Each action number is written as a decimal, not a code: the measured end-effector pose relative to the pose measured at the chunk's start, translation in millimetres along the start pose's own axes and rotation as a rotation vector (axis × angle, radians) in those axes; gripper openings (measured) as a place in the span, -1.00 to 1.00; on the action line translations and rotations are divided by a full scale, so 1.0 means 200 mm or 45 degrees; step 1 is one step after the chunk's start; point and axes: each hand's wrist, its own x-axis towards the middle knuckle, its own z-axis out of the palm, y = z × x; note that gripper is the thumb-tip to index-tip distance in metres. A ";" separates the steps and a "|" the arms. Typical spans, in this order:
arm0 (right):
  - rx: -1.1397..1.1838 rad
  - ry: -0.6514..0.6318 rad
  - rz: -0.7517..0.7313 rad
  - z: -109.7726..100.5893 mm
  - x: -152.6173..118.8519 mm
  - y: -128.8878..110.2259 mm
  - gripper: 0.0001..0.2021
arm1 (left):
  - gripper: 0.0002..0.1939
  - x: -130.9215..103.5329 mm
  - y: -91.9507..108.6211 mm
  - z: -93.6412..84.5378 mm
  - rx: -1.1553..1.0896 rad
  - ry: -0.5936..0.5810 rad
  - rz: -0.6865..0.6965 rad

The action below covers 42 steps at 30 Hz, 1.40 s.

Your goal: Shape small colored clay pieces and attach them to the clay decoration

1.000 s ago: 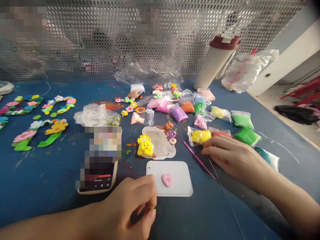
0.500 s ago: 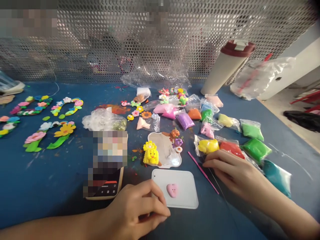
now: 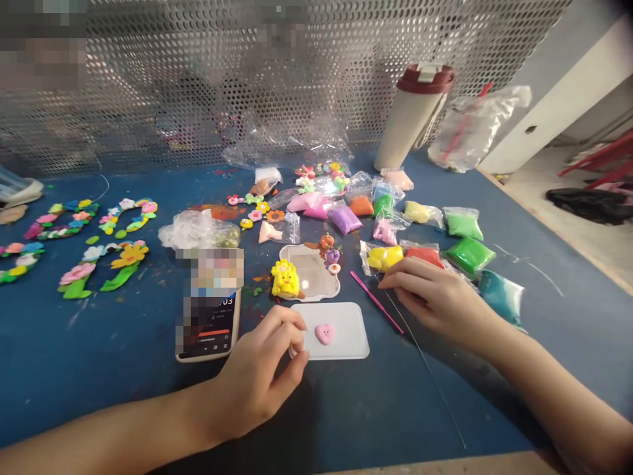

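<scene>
My left hand (image 3: 262,366) has its fingers curled over the left edge of a white board (image 3: 349,346), thumb at the near corner. A pink heart-shaped clay piece (image 3: 325,334) with a tiny face lies on that board. My right hand (image 3: 432,293) rests beside the bags of yellow clay (image 3: 386,257) and red clay (image 3: 422,254), its fingers bent together. Whatever is between those fingers is hidden. A thin wire (image 3: 430,371) runs from near the fingertips toward the table's front edge. To its left lies a pink stick (image 3: 376,302).
Behind the board sits a wavy-edged mirror (image 3: 314,270) with a yellow clay figure (image 3: 285,280) on its rim. A phone (image 3: 212,330) lies left. Bagged clays (image 3: 346,219), a tumbler (image 3: 414,115) and a plastic bag (image 3: 477,128) stand farther back. Clay-flower pieces (image 3: 79,277) lie far left.
The camera view has shifted. My left hand has moved from the board's near left corner to its left edge, and the board has turned slightly. My right hand stays by the bags.
</scene>
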 end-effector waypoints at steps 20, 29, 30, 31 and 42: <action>-0.028 -0.011 -0.002 0.01 0.00 0.00 -0.76 | -0.84 -0.01 -0.03 0.00 -0.039 -0.082 0.102; -0.145 0.536 0.662 -0.04 0.02 0.00 -0.79 | -0.86 -0.04 -0.04 0.03 0.077 0.036 0.151; -0.167 0.578 0.708 -0.06 0.02 0.01 -0.77 | -0.85 -0.03 -0.04 0.03 0.077 0.051 0.152; -0.185 0.616 0.741 -0.07 0.01 0.01 -0.75 | -0.84 -0.03 -0.03 0.04 0.078 0.066 0.152; -0.160 0.377 0.819 -0.13 -0.01 0.11 -0.79 | -0.87 -0.02 -0.01 0.02 -0.040 -0.016 0.104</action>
